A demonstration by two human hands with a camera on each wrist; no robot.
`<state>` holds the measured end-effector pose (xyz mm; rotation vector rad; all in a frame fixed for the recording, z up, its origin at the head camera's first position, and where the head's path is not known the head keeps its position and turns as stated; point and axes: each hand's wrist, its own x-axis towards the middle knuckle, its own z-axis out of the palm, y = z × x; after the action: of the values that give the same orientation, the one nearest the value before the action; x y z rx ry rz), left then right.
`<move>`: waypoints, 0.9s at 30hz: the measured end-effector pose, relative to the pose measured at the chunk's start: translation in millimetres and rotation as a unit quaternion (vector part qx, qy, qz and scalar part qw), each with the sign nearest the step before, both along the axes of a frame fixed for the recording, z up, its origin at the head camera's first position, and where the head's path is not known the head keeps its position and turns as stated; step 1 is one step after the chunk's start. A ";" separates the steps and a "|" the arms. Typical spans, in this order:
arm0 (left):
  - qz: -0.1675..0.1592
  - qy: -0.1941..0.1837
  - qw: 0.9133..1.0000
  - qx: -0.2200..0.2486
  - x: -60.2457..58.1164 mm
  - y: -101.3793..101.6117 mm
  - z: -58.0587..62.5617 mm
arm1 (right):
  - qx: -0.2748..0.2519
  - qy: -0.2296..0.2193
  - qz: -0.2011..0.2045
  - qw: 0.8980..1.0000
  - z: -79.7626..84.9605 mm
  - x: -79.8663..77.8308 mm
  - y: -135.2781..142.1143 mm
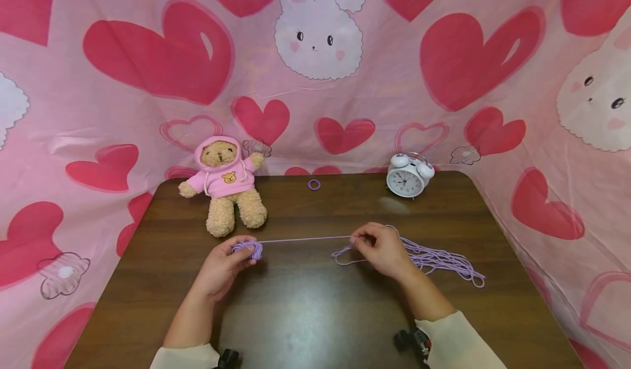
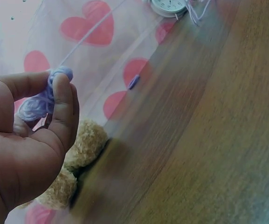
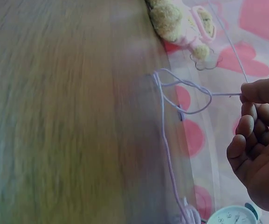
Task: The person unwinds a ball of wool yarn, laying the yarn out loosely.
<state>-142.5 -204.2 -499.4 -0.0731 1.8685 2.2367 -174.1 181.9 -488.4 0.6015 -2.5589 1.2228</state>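
Observation:
A small wound bundle of purple yarn (image 1: 254, 250) is held in my left hand (image 1: 224, 265), thumb and fingers pressing it from both sides. From it a single strand (image 1: 305, 239) runs taut across to my right hand (image 1: 386, 251), which pinches it between thumb and forefinger. In the right wrist view a loose twisted loop (image 3: 190, 88) hangs off the pinched strand. The rest of the yarn (image 1: 443, 260) lies in long loose loops on the table, beside and behind the right hand.
At the back left a teddy bear in a pink hoodie (image 1: 229, 185) leans by the backdrop. A purple ring (image 1: 314, 184) lies at the back middle of the wooden table (image 1: 305, 314). A white alarm clock (image 1: 408, 177) stands at the back right.

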 end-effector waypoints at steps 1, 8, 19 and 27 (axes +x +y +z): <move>0.001 -0.001 1.000 -0.001 0.2 -0.6 0.0 | 0.001 0.002 -0.001 1.000 -0.2 0.3 1.9; 0.010 0.000 1.000 -0.012 1.0 -5.9 -2.6 | 0.004 -0.004 -0.016 1.000 1.7 5.4 15.7; 0.013 0.014 1.000 -0.007 3.9 -14.1 -4.1 | 0.003 -0.002 -0.048 0.999 -1.3 12.5 39.7; 0.024 0.013 1.000 -0.010 5.6 -19.1 -5.3 | 0.005 -0.020 -0.088 0.996 -2.8 19.8 58.1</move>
<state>-136.9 -223.3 -504.7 -0.0935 1.9210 2.2612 -154.3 240.0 -491.1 0.3467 -2.5889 1.1727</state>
